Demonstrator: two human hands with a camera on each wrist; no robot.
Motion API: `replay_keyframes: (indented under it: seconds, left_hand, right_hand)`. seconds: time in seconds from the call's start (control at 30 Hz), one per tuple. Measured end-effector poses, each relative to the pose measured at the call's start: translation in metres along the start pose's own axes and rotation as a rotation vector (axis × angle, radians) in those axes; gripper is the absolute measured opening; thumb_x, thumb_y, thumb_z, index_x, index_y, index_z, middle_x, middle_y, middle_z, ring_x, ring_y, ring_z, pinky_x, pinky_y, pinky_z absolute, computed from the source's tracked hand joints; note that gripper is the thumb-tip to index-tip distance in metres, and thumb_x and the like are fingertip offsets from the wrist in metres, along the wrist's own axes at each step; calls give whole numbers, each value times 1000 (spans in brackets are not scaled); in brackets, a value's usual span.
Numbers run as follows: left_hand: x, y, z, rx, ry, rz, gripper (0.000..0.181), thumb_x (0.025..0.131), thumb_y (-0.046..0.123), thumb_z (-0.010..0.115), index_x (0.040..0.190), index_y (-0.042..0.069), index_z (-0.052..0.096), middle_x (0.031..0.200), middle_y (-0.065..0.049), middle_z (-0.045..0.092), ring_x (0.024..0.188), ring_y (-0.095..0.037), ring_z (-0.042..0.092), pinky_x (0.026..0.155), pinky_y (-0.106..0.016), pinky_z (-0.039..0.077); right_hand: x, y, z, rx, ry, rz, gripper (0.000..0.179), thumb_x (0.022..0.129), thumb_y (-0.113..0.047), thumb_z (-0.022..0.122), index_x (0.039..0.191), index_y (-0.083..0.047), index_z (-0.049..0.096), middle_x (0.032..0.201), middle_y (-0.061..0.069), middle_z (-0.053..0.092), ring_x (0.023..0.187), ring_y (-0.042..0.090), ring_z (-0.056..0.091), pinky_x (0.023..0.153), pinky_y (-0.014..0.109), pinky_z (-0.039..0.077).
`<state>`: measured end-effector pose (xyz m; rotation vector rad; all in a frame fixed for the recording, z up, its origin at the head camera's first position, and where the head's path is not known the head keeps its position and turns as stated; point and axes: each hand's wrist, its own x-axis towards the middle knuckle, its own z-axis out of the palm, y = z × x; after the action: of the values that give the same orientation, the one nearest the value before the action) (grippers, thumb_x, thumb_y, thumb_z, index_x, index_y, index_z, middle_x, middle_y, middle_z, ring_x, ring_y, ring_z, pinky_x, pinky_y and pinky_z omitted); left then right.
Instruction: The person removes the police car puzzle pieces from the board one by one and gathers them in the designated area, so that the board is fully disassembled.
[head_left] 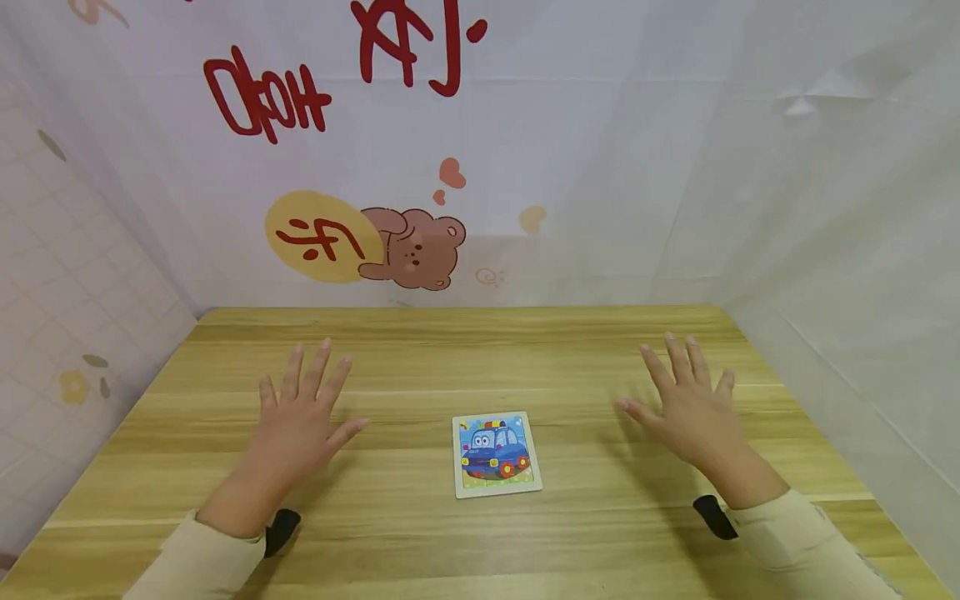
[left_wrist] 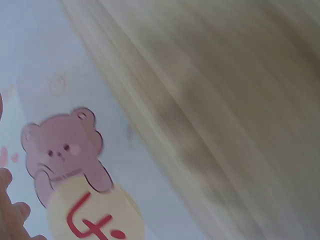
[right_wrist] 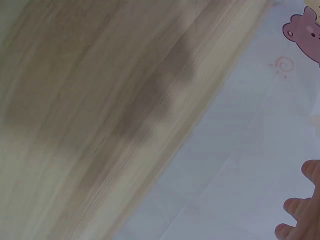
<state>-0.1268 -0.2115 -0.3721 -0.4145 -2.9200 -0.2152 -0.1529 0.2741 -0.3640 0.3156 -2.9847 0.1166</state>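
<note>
A square picture puzzle point(head_left: 497, 454) in a pale frame lies flat on the table, showing a blue cartoon police car with eyes. To its left, my left hand point(head_left: 300, 421) is spread palm down with nothing in it. My right hand point(head_left: 690, 412) is likewise spread, on the puzzle's other side, apart from it and holding nothing. Only some left fingertips point(left_wrist: 17, 212) show at the edge of the left wrist view. In the right wrist view, a few right fingertips point(right_wrist: 295, 212) come in at the lower right corner.
The wooden table point(head_left: 495, 550) ends at a white cloth backdrop point(head_left: 600, 167) with red lettering and a printed bear point(head_left: 423, 250). Pale cloth also hangs along the left and right sides. A black strap point(head_left: 282, 532) shows under the left cuff, another point(head_left: 715, 517) under the right.
</note>
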Motion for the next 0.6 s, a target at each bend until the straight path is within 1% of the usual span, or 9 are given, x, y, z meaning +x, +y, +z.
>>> replay_keyframes:
  seconds: [0.13,0.27,0.43,0.47,0.53,0.6]
  left_hand:
    - [8,15,2,3,-16,46,84,91,47,61,155,13,19,162,-12,-1,146,-39,-8,103,-75,7]
    - [15,31,4,17,-13,106,83,91,47,62,154,14,21,162,-11,1,147,-38,-5,105,-73,8]
    - [20,53,9,37,36,213,83,87,44,69,152,12,29,160,-13,12,146,-39,7,105,-71,16]
    - [20,58,10,30,44,238,82,86,43,70,151,11,31,159,-14,14,145,-39,10,105,-71,17]
    - [21,67,13,19,45,287,80,86,43,70,150,12,34,158,-14,19,145,-40,13,104,-71,20]
    - [20,75,16,7,33,332,77,87,44,68,149,13,36,158,-13,20,145,-39,14,103,-71,22]
  right_hand:
    - [4,-5,1,20,5,-29,86,92,-62,49,155,-11,20,159,22,6,146,42,-3,94,82,8]
    - [9,-9,4,46,6,-62,83,93,-56,54,154,-9,22,159,21,8,146,41,1,97,79,11]
    - [15,-16,11,72,4,-94,81,93,-52,56,153,-9,24,159,21,10,146,41,3,100,76,13]
    - [16,-18,12,75,7,-101,80,93,-52,56,153,-9,25,159,21,10,145,41,5,101,76,14]
    - [18,-21,14,91,7,-116,79,93,-50,57,153,-9,26,158,21,11,145,42,6,101,75,14]
    - [21,-25,16,107,15,-133,78,93,-48,59,152,-8,27,158,21,13,145,42,8,102,74,14]
